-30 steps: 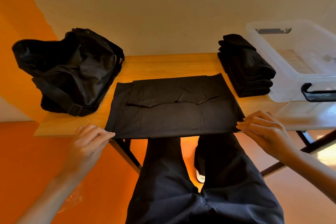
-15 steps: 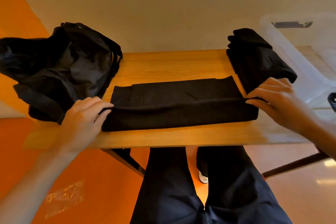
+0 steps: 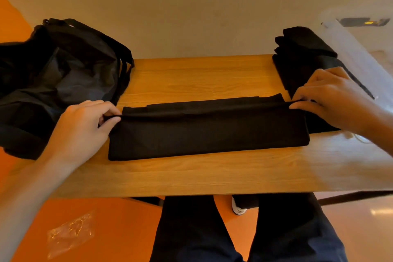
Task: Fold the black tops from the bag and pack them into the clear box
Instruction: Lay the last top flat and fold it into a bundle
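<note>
1. The black top (image 3: pixel 208 132) lies in the middle of the wooden table (image 3: pixel 191 176), a long flat band of matte cloth, doubled over with its near edge a smooth rounded fold.
2. The left hand (image 3: pixel 85 125) pinches the left end of the top's upper edge between thumb and curled fingers; the right hand (image 3: pixel 331 100) pinches the right end the same way, fingertips pressed together on the cloth.
3. The table shows pale, lengthwise grain with a slight sheen.
4. At the left sits the bag (image 3: pixel 63 74), black, crumpled and faintly glossy, its straps hanging toward the table.
5. At the far right is a stack of folded tops (image 3: pixel 302 53), soft-edged and dark, just beside the clear box (image 3: pixel 359 59), whose wall is translucent and blurred.
6. A crinkled clear wrapper (image 3: pixel 70 234) lies on the orange floor.
7. Since half a second ago both hands have carried the raised edge farther toward the wall, so the upper layer covers more and only a thin strip of the lower layer shows beyond it
</note>
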### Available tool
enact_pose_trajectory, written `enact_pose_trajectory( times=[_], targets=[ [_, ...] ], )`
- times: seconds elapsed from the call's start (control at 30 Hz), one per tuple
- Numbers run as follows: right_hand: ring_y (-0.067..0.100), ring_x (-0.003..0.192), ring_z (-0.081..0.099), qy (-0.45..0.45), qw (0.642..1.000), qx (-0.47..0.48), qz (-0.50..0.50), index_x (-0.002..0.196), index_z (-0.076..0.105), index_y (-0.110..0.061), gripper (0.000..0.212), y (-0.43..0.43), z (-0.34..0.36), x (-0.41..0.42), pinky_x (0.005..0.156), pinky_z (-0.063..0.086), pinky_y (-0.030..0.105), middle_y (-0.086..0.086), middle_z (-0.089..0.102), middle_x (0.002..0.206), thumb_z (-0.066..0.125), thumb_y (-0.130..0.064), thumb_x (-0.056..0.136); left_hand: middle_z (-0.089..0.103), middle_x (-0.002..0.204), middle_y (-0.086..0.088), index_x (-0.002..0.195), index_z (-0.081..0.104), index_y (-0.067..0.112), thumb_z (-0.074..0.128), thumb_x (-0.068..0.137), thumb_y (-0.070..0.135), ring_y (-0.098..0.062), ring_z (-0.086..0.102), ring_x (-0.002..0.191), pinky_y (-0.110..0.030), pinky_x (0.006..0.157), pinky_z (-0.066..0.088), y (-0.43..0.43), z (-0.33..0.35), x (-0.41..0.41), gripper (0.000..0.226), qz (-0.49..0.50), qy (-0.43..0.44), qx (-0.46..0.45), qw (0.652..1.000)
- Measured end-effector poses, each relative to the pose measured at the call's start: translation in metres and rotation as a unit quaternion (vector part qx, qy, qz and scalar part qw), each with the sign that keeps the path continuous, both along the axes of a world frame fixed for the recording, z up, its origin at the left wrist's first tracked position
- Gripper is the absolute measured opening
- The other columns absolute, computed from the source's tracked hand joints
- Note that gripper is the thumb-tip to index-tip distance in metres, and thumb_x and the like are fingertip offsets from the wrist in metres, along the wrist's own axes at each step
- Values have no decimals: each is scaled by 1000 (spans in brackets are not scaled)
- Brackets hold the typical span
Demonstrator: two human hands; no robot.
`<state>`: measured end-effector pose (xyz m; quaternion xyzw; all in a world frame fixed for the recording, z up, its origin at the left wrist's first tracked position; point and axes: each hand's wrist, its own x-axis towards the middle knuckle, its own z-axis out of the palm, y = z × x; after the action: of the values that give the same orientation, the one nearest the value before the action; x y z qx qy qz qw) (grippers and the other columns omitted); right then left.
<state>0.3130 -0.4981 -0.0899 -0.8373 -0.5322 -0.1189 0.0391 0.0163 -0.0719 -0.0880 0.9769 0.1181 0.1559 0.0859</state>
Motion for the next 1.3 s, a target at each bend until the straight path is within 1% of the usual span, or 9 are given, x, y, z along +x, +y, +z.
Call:
enact_pose_trajectory(
  times=[0.23,0.47,0.73,0.87,0.97,1.03,1.1,1.17,1.3],
  targets=[
    [21,100,58,24,998,-55,-20,95,71,-30,36,14,5,25,98,37,50,-16,63,83,43,-53,102,60,63,9,95,75,19,77,89,13,-5,56,60,-28,60,44,6,4,17,9,47,14,-44,998],
    [20,107,57,56,992,-105,-50,101,72,-29,26,34,5,33,106,30,46,-12,63,88,52,-43,91,59,76,9,102,76,17,69,94,12,-10,55,70,-39,69,52,10,6,38,11,60,45,-32,997],
    [19,108,56,61,985,-137,-83,95,71,-33,31,46,3,36,110,25,43,-11,63,90,46,-49,89,56,77,7,99,74,12,69,94,9,-11,51,72,-29,65,40,10,-1,51,7,82,32,-16,996],
    [21,106,57,49,988,-125,-78,94,71,-31,24,48,0,35,110,26,44,-9,65,88,51,-44,91,60,77,3,97,73,11,70,94,10,-14,53,73,-32,66,43,12,-7,56,5,92,52,-12,994],
    [25,103,60,9,991,-113,-69,93,73,-27,4,49,0,33,108,28,47,-6,69,89,69,-28,91,63,90,-8,101,71,6,66,96,10,-22,57,78,-37,66,45,8,-11,58,8,116,68,7,991],
    [33,107,60,-40,991,-103,-78,102,74,-19,16,51,2,27,110,30,52,4,71,102,76,-16,86,57,113,-18,115,67,1,60,99,13,-35,57,95,-45,73,51,-6,-13,54,21,134,40,48,989],
    [38,117,58,-47,994,-40,-93,116,71,-12,24,63,4,1,113,31,55,13,68,119,66,-17,94,46,136,-22,131,60,0,52,104,21,-41,49,118,-54,92,50,-41,-11,51,35,112,-4,64,992],
    [36,130,54,4,996,24,-86,131,65,-12,39,89,-5,-44,118,31,54,15,62,135,48,-35,105,35,156,-19,148,48,8,37,109,37,-39,36,140,-55,111,37,-83,-15,56,49,67,11,30,997],
    [21,158,-2,146,983,-71,-87,163,14,-29,74,144,-45,-114,127,-5,42,7,6,170,9,-69,101,-2,172,-7,164,12,29,8,100,67,-29,-3,158,-52,128,6,-120,-53,80,74,45,149,17,988]
  ],
)
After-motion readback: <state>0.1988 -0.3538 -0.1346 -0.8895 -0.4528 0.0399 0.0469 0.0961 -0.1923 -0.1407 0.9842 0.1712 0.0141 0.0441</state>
